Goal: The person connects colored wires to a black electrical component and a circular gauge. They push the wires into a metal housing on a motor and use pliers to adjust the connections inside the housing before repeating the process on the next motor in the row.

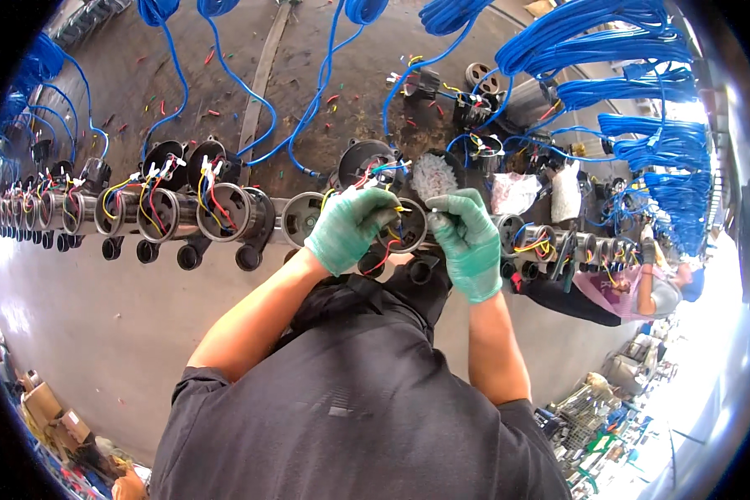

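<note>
Both my hands wear green gloves and work over an open round metal housing (pixel 410 233) with coloured wires. My left hand (pixel 352 229) is closed, its fingertips pinching at a yellow wire (pixel 402 209) by the housing's rim. On the other side, my right hand (pixel 468 243) has thumb and forefinger pressed together. A tiny white bit shows at that pinch, too small to name. A red wire (pixel 382 262) loops below the left fingers. Just beyond my hands sits a black round cover (pixel 365 157) with a blue cable and small connectors.
A row of similar cylindrical housings (pixel 229 210) runs along the bench edge to both sides. Blue cable coils (pixel 592 42) hang over the dark bench (pixel 308 33). Bags of small white parts (pixel 515 192) lie to the right. Another person (pixel 633 292) works farther right.
</note>
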{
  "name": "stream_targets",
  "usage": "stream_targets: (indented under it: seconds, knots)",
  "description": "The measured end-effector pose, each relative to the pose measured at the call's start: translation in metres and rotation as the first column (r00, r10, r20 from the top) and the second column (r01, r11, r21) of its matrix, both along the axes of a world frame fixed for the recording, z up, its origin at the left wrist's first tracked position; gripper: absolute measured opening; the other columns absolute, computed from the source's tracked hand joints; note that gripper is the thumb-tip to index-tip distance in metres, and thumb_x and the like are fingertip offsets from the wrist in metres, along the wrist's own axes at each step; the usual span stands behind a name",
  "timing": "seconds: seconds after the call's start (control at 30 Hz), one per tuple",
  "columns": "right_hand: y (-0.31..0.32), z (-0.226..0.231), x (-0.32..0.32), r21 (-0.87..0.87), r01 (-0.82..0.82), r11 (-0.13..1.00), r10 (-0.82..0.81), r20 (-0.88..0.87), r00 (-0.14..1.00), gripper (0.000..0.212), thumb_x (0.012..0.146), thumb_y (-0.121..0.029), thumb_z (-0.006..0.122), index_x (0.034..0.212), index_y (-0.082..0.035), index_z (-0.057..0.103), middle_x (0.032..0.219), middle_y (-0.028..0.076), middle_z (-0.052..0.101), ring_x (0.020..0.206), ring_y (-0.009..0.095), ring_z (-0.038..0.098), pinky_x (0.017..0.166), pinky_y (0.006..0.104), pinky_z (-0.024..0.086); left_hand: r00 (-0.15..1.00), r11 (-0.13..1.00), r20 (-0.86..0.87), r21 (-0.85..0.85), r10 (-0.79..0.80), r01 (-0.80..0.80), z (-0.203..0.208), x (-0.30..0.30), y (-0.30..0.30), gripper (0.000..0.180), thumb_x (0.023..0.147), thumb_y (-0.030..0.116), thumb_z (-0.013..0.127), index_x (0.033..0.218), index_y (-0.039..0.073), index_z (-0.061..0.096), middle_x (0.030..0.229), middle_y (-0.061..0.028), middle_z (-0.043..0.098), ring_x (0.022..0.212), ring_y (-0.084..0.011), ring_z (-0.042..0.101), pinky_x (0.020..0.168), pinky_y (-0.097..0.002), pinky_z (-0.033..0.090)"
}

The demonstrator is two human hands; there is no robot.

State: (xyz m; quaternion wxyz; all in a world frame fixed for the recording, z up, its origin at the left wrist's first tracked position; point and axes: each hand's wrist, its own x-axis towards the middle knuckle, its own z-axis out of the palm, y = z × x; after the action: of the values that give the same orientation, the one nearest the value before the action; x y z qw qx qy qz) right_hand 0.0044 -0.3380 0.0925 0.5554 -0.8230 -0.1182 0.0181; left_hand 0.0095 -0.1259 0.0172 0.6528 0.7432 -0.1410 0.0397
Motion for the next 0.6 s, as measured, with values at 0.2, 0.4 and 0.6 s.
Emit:
stream_targets:
  seconds: [0.2,0.4,0.6]
  knots:
    - [0.017,-0.022,-0.012,0.168,0.156,0.973,-0.127,-0.171,0.977,0.016,0.100,0.000,0.071,0.115,-0.001,0.071,0.098,0.001,0.072,0.086,0.007,0.065,0.078,0.0220,0.053,1.000,1.000,-0.005,0.017,0.006,-0.006,0.000,-0.002,0.001,0.018,0.090,-0.003,0.075,0.106,0.004,0.073,0.094,-0.0122,0.075,0.082,-0.0243,0.071,0.076,-0.0364,0.056]
    - [0.024,-0.022,-0.008,0.075,0.043,0.996,-0.039,-0.053,0.998,0.015,0.100,-0.002,0.072,0.116,-0.001,0.072,0.100,0.003,0.076,0.085,0.007,0.066,0.076,0.0251,0.056,0.999,1.000,-0.045,0.003,-0.016,0.017,-0.004,-0.001,0.001,0.018,0.090,-0.004,0.074,0.106,0.004,0.073,0.093,-0.0115,0.074,0.080,-0.0229,0.070,0.074,-0.0351,0.056]
    - [0.028,-0.019,-0.002,-0.164,-0.008,0.986,0.025,0.105,0.994,0.013,0.101,-0.012,0.073,0.104,0.001,0.073,0.086,0.012,0.073,0.069,0.014,0.066,0.063,0.0300,0.053,1.000,1.000,-0.007,-0.015,-0.014,0.014,-0.004,-0.002,-0.002,0.017,0.090,-0.004,0.074,0.105,0.002,0.073,0.090,-0.0124,0.074,0.077,-0.0223,0.070,0.071,-0.0342,0.056]
